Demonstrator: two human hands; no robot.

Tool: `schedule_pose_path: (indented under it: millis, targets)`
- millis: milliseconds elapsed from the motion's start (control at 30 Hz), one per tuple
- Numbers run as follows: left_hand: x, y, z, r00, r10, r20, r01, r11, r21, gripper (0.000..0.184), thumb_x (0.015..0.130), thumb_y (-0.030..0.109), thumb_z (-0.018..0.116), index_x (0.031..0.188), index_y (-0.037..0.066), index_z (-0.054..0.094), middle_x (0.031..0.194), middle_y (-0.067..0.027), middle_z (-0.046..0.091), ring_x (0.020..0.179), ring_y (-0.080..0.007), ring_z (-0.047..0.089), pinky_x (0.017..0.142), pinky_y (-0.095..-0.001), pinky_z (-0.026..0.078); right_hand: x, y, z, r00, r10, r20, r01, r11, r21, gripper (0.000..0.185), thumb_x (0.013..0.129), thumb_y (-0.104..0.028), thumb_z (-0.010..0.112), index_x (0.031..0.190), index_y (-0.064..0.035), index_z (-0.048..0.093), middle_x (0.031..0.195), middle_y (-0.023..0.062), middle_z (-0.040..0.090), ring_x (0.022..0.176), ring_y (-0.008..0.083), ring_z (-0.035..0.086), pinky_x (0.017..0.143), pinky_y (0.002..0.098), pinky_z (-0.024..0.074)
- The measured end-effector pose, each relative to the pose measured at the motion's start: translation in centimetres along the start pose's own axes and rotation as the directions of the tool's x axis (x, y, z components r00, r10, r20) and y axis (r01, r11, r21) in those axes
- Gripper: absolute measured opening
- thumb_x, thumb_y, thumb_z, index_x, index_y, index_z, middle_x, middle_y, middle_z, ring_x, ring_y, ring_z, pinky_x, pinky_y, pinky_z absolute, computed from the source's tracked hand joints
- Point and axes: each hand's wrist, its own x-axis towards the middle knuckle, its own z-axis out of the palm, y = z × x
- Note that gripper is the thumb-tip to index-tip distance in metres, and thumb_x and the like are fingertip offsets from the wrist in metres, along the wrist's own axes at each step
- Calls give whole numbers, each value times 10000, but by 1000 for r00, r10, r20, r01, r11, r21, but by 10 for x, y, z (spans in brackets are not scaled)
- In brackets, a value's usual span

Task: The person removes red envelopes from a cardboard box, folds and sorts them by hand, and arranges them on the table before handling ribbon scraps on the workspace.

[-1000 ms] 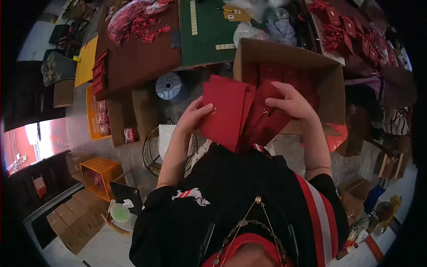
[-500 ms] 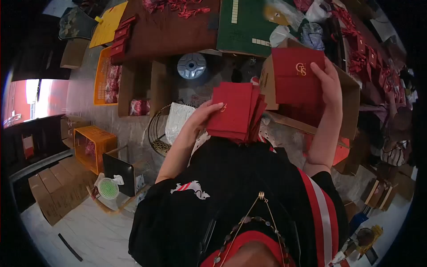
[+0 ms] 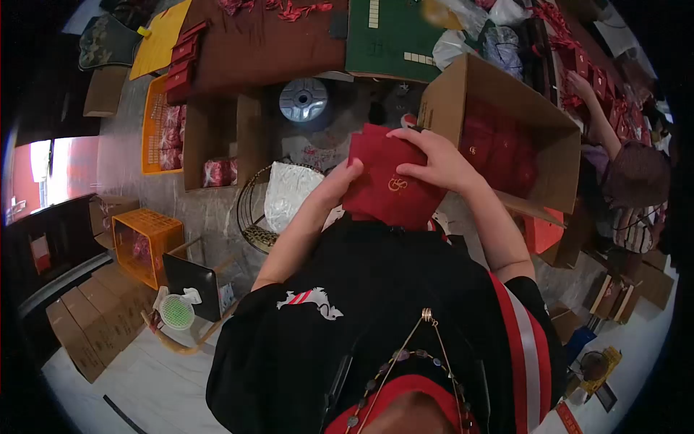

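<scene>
In the head view, the left hand (image 3: 338,182) grips a pile of red packets (image 3: 377,186) in the middle of the frame. The right hand (image 3: 442,165) pinches the pile too. A moment ago, it held one packet up by the big box (image 3: 524,94), right of the middle. Now that hand is lower, back at the pile.

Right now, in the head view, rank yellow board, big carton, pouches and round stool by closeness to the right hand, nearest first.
1. Pouches: in the right hand's grip.
2. Big carton: just right.
3. Round stool: left, beyond.
4. Yellow board: far upper left.
</scene>
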Motion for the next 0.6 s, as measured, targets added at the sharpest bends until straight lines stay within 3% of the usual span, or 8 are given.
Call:
schedule_pose_path:
  millis: [100, 200, 267, 367, 400, 467, 567, 600]
  targets:
    - [0, 11, 11, 989, 103, 107, -140, 888, 438, 700, 757, 151, 791, 1341, 12, 431, 1276, -110, 559, 1139, -198, 556, 968, -349, 455, 1, -18, 4, 992, 113, 52, -111, 993, -39, 760, 725, -451, 751, 1377, -218, 439, 984, 192, 599, 957, 375, 574, 883, 419, 435]
    - [0, 12, 14, 997, 35, 65, -59, 910, 410, 775, 725, 163, 815, 1363, 17, 400, 1287, -130, 543, 1161, -239, 547, 979, -380, 448, -3, -10, -10, 1000, 27, 15, -31, 917, 399, 880, 692, -504, 768, 1422, -176, 402, 1251, 188, 551, 1165, 306, 522, 983, 407, 408]
    - [0, 8, 11, 998, 40, 38, -51, 932, 358, 746, 720, 172, 812, 1342, 16, 430, 1275, -130, 553, 1158, -242, 552, 972, -387, 455, -14, 19, -20, 984, 149, 95, -167, 615, 771, 919, 689, -530, 769, 1441, -167, 385, 1382, 150, 467, 1271, 273, 443, 1047, 419, 364]
    - [5, 4, 10, 994, 90, 60, -103, 962, 253, 679, 753, 111, 747, 1347, 15, 434, 1268, -114, 566, 1138, -219, 565, 968, -357, 453, -29, 44, 3, 978, 191, -79, -18, 459, 888, 904, 722, -576, 734, 1430, -118, 409, 1429, 127, 421, 1292, 236, 417, 1081, 388, 321]
    - [8, 5, 17, 994, 95, 58, -107, 963, 247, 679, 753, 111, 747, 1347, 15, 434, 1268, -114, 566, 1138, -219, 565, 968, -357, 453, -25, 45, 16, 976, 152, -156, 87, 383, 920, 767, 778, -497, 727, 1379, -102, 460, 1351, 101, 473, 1229, 215, 458, 1054, 363, 349]
    - [13, 8, 35, 989, 69, 132, -99, 967, 234, 694, 764, 113, 735, 1368, 22, 406, 1293, -118, 547, 1141, -213, 563, 961, -355, 457, -20, 46, 35, 933, 259, -248, -2, 694, 720, 596, 845, -354, 703, 1324, -77, 480, 1240, 79, 510, 1141, 194, 495, 998, 337, 388]
    - [25, 10, 37, 984, 154, 91, -173, 951, 257, 685, 772, 127, 737, 1361, 24, 402, 1265, -106, 555, 1122, -200, 563, 951, -346, 460, 10, 33, 25, 849, 381, -367, 197, 415, 888, 351, 866, -181, 678, 1187, -75, 586, 1151, 50, 539, 1055, 154, 525, 921, 297, 419]
    - [27, 12, 38, 979, 194, 59, -203, 925, 321, 677, 772, 133, 744, 1351, 22, 409, 1247, -100, 564, 1111, -197, 565, 945, -341, 463, 19, 36, 23, 834, 343, -432, 220, 512, 831, 288, 868, -158, 676, 1137, -71, 624, 1110, 34, 574, 1009, 132, 552, 867, 280, 451]
